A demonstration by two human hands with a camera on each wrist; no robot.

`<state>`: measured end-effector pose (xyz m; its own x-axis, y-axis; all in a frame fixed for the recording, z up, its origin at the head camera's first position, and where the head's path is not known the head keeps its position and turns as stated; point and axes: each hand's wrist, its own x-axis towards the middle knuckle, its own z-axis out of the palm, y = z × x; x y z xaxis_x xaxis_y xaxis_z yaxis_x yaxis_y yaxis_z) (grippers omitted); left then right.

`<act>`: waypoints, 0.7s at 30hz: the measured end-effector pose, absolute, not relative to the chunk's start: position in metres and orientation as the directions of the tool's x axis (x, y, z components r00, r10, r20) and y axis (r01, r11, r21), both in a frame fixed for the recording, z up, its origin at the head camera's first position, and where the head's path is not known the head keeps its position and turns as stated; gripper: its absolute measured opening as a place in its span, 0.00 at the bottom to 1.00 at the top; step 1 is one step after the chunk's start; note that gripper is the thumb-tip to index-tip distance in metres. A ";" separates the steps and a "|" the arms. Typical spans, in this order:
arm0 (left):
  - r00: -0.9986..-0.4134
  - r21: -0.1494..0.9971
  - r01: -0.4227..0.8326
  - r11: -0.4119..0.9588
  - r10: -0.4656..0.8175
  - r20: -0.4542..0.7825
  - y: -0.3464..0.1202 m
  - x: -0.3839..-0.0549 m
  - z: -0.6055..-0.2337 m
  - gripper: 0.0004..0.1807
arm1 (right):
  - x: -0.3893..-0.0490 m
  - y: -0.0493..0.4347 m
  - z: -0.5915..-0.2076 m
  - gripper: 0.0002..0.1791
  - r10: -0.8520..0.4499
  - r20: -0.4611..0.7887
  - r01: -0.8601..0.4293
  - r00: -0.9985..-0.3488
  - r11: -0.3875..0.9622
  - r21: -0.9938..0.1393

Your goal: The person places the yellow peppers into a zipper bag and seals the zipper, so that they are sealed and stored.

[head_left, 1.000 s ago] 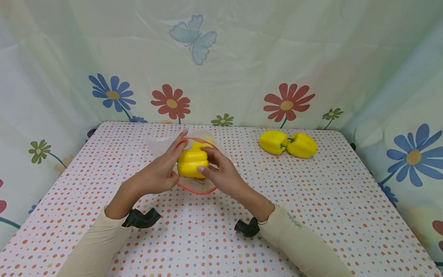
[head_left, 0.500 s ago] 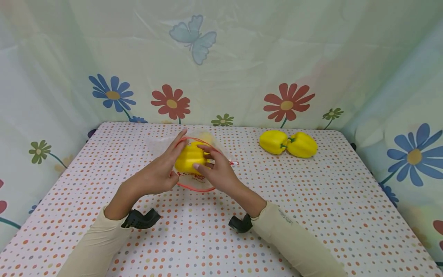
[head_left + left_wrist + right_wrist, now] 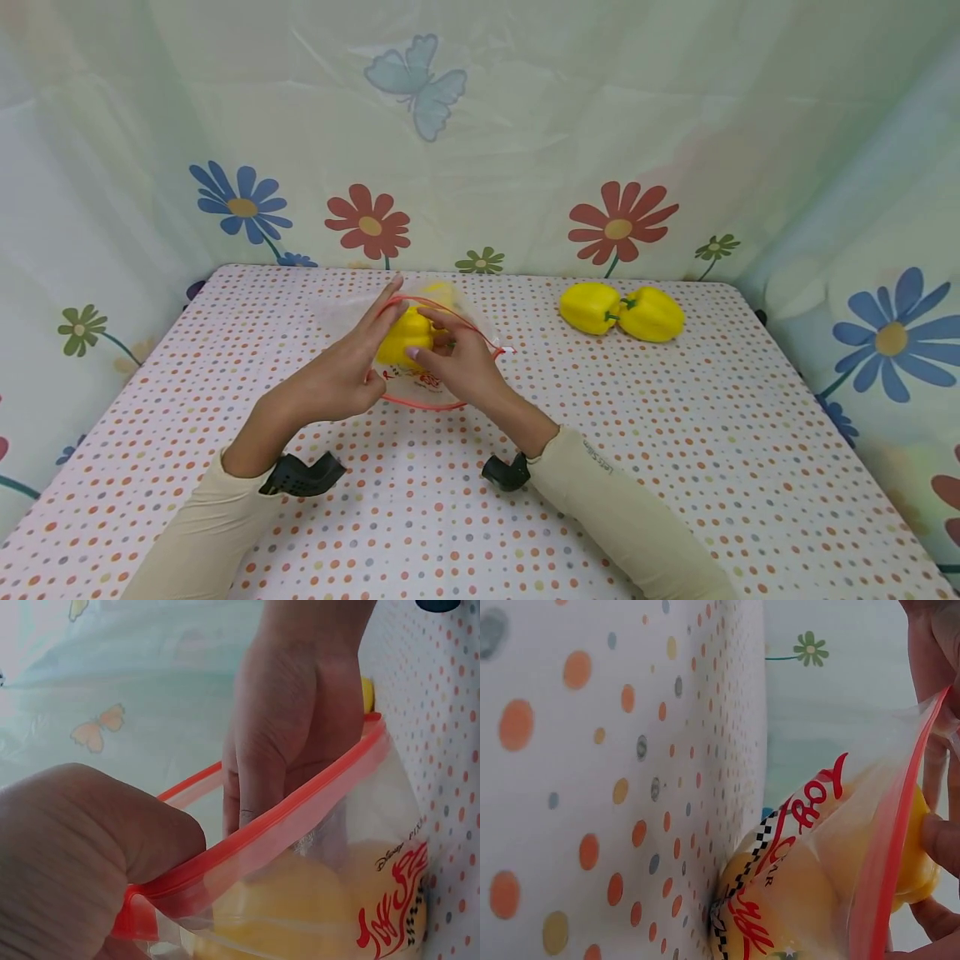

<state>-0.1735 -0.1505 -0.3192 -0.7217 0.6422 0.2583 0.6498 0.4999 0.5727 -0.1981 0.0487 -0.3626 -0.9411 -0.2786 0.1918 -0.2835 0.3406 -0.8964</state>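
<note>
A clear zip bag [image 3: 423,405] with a red rim and red print stands mouth-up at the table's middle left. The left hand [image 3: 337,379] is at the left side of its mouth, fingers straight along the rim and thumb at the near edge, spreading it. Thumb and fingers of the right hand [image 3: 472,371] hold a yellow bell pepper [image 3: 401,340] inside the mouth. In the right wrist view this bell pepper [image 3: 917,866] shows behind the red rim. Lower in the bag, other yellow bell peppers [image 3: 787,915] show hazily through the plastic.
Two more yellow bell peppers [image 3: 652,315] lie stem to stem at the back right of the dotted table [image 3: 675,442]. A flowered curtain [image 3: 525,125] encloses the back and both sides. Each wrist wears a black camera mount [image 3: 303,475].
The right hand has moved leftward and slightly away, carrying the bell pepper deeper into the bag, behind the rim. The left hand stays nearly in place.
</note>
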 end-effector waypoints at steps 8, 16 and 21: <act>-0.723 0.590 0.643 0.488 0.640 0.259 -0.151 -0.174 -0.318 0.53 | -0.198 0.047 -0.362 0.30 -0.279 0.172 -0.265 -0.945 0.342 -0.902; -0.722 0.631 0.629 0.454 0.642 0.258 -0.151 -0.175 -0.319 0.54 | -0.195 0.046 -0.363 0.25 -0.285 0.140 -0.228 -0.948 0.301 -0.926; -0.735 0.620 0.622 0.478 0.629 0.253 -0.153 -0.174 -0.318 0.53 | -0.193 0.049 -0.364 0.22 -0.311 0.176 -0.256 -0.934 0.238 -0.937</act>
<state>-0.1744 -0.1529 -0.3181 -0.7349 0.6293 0.2527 0.6222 0.4775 0.6203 -0.1928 0.0486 -0.3640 -0.9339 -0.3109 0.1764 -0.2562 0.2382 -0.9368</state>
